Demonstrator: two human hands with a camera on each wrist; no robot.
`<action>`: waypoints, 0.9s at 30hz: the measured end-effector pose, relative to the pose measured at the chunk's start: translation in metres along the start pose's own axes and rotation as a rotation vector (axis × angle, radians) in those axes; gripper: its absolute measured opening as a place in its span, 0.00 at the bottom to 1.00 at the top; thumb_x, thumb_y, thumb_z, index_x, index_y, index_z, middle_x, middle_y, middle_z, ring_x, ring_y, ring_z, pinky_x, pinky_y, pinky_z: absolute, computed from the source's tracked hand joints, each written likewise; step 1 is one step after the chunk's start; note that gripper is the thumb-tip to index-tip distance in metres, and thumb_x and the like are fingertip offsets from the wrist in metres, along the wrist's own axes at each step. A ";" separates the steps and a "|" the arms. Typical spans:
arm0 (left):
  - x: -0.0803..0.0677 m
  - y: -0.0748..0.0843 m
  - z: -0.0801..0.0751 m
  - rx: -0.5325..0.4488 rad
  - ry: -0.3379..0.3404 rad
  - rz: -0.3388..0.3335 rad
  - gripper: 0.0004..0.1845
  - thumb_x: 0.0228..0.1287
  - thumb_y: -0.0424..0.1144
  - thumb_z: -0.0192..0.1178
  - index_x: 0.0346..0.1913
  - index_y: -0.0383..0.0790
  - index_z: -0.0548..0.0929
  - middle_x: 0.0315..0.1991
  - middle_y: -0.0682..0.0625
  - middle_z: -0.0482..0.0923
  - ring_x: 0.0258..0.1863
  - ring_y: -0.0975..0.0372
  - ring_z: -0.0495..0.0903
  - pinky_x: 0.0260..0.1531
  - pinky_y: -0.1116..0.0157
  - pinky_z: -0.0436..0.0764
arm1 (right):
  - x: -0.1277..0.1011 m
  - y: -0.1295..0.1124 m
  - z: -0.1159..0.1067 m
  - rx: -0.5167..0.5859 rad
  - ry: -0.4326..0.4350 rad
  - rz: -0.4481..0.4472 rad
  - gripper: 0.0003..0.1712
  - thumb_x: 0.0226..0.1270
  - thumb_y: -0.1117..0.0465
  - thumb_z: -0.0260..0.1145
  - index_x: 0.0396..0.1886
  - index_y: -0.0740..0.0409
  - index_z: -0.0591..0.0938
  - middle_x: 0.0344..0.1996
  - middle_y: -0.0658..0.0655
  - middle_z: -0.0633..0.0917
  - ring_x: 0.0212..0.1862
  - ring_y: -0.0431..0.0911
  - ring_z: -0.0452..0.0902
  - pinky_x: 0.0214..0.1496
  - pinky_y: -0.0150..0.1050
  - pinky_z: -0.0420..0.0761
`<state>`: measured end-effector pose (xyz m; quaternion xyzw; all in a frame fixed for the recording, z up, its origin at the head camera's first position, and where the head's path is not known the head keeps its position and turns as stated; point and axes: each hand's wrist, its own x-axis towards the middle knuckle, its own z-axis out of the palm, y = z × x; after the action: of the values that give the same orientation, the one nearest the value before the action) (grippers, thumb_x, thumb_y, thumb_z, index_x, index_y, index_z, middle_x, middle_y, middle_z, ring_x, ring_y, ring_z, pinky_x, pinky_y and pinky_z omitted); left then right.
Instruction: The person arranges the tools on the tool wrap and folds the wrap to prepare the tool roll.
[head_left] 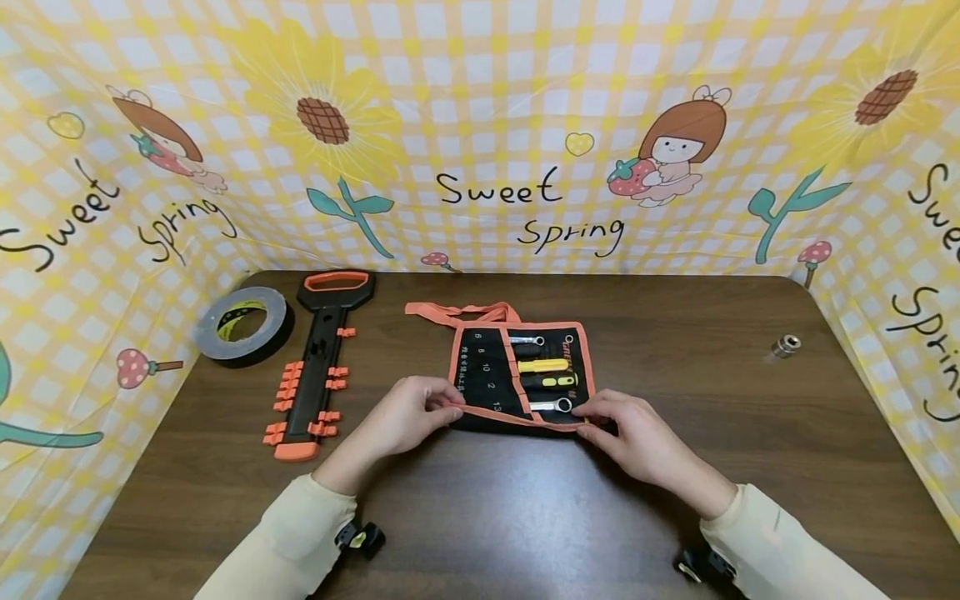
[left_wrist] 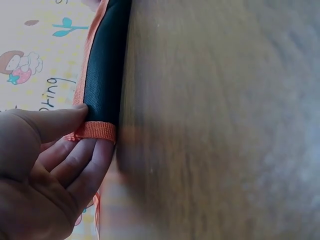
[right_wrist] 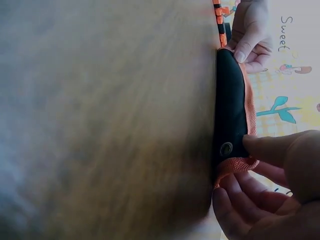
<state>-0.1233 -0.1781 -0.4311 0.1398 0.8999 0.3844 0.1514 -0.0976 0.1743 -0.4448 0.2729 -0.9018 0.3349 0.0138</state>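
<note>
My left hand [head_left: 411,414] pinches the near left corner of the tool pouch [head_left: 521,375], thumb on top, fingers under the orange edge; my right hand [head_left: 633,437] pinches the near right corner the same way. The pouch lies open in the middle of the table [head_left: 675,333], with wrenches [head_left: 551,406] in its pockets. I think I am starting to roll it up; next both hands must lift the near edge evenly. Left of the pouch lie the orange holder [head_left: 318,358] and the tape roll [head_left: 245,325]; far right of it sits a small socket [head_left: 783,345].

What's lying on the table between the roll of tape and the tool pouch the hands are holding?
In the head view, a black wrench holder with orange clips lies between the tape roll and the tool pouch; otherwise bare brown table.
</note>
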 end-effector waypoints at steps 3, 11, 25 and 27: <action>0.001 0.001 0.001 -0.023 0.006 -0.012 0.03 0.74 0.34 0.69 0.43 0.46 0.92 0.36 0.53 0.87 0.33 0.63 0.82 0.35 0.66 0.83 | 0.002 -0.001 -0.002 0.012 0.001 0.015 0.08 0.71 0.65 0.75 0.47 0.55 0.92 0.43 0.49 0.92 0.45 0.44 0.88 0.50 0.45 0.87; 0.004 0.000 0.003 -0.084 0.014 -0.060 0.04 0.74 0.33 0.69 0.46 0.42 0.91 0.34 0.52 0.87 0.29 0.62 0.84 0.32 0.66 0.83 | 0.006 0.001 -0.003 0.036 -0.012 0.078 0.05 0.74 0.65 0.74 0.44 0.52 0.93 0.41 0.47 0.91 0.43 0.41 0.86 0.48 0.43 0.85; 0.012 -0.002 0.005 -0.143 0.054 -0.142 0.05 0.71 0.33 0.72 0.46 0.40 0.90 0.34 0.48 0.85 0.27 0.61 0.82 0.30 0.67 0.82 | 0.020 0.008 -0.003 0.184 -0.079 0.244 0.05 0.75 0.65 0.71 0.45 0.57 0.92 0.40 0.52 0.92 0.36 0.38 0.80 0.40 0.34 0.81; 0.012 -0.001 0.005 -0.136 0.068 -0.150 0.06 0.70 0.33 0.72 0.46 0.40 0.90 0.33 0.47 0.85 0.26 0.61 0.82 0.29 0.67 0.81 | 0.021 0.009 -0.003 0.209 -0.086 0.253 0.04 0.75 0.65 0.71 0.44 0.57 0.91 0.40 0.53 0.92 0.35 0.38 0.81 0.40 0.33 0.81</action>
<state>-0.1328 -0.1708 -0.4375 0.0481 0.8844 0.4365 0.1581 -0.1204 0.1714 -0.4435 0.1712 -0.8889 0.4140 -0.0957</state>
